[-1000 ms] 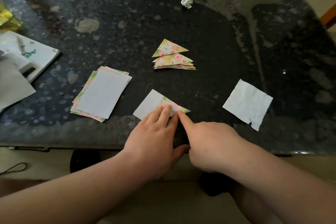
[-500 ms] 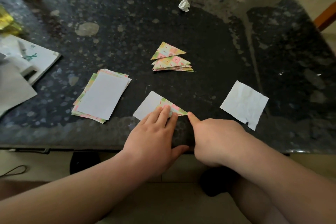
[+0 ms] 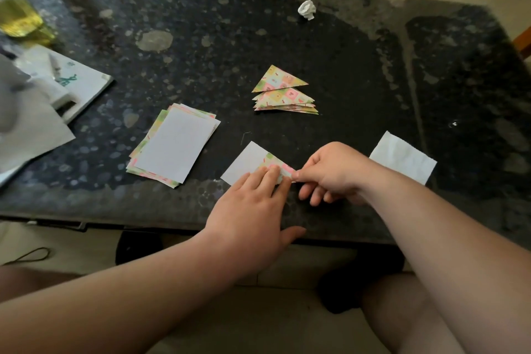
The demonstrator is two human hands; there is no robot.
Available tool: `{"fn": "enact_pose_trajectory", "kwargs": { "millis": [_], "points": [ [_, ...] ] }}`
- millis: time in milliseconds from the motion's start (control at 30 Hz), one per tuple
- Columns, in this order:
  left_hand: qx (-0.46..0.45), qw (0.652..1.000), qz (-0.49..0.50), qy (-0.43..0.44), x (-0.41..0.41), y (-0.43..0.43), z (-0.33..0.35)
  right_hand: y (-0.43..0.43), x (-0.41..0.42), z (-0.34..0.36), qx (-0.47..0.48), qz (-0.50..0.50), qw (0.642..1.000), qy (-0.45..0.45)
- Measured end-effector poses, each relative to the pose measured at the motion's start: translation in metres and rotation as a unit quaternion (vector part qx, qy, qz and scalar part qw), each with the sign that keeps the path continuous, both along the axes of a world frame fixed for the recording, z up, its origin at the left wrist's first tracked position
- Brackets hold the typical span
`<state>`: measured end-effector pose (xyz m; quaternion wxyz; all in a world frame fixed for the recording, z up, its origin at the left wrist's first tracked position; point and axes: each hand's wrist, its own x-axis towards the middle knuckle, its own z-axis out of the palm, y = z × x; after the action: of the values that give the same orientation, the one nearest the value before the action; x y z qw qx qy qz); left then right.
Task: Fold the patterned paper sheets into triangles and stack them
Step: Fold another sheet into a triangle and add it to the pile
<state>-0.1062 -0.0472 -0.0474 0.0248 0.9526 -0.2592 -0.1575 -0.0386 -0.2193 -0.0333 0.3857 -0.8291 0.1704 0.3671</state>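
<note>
Right hand (image 3: 333, 172) has switched from pressing with one straight finger to pinching the right tip of the half-folded sheet (image 3: 250, 161), near edge, centre. Left hand (image 3: 253, 207) stays flat, fingers straight, pinning the fold. First crease looks set (second fold likely next). Triangle stack (image 3: 283, 95) lies farther back, unfolded pile (image 3: 175, 146) to the left.

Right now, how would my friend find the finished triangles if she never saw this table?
Start at the dark speckled table and look near its middle, beyond the partly folded sheet. The triangle stack lies there, to the right of the stack of flat sheets. Unlike those white-faced rectangles, it is pointed and shows its colourful checked pattern.
</note>
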Motion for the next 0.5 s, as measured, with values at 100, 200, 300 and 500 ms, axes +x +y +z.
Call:
{"fn": "enact_pose_trajectory", "kwargs": {
  "millis": [100,200,300,500],
  "points": [
    [0.047,0.999,-0.021,-0.005,0.001,0.006,0.001,0.004,0.003,0.004,-0.019,0.020,1.000,0.014],
    [0.095,0.995,-0.026,-0.012,-0.002,0.017,0.004,0.008,0.003,0.008,-0.030,0.026,0.999,0.022],
    [0.116,0.993,-0.013,0.005,-0.008,0.030,0.008,0.011,0.003,0.012,-0.036,0.031,0.998,0.029],
    [0.103,0.994,0.029,0.004,-0.018,0.056,0.012,0.011,0.003,0.015,-0.041,0.024,0.998,0.040]
  ]
}}
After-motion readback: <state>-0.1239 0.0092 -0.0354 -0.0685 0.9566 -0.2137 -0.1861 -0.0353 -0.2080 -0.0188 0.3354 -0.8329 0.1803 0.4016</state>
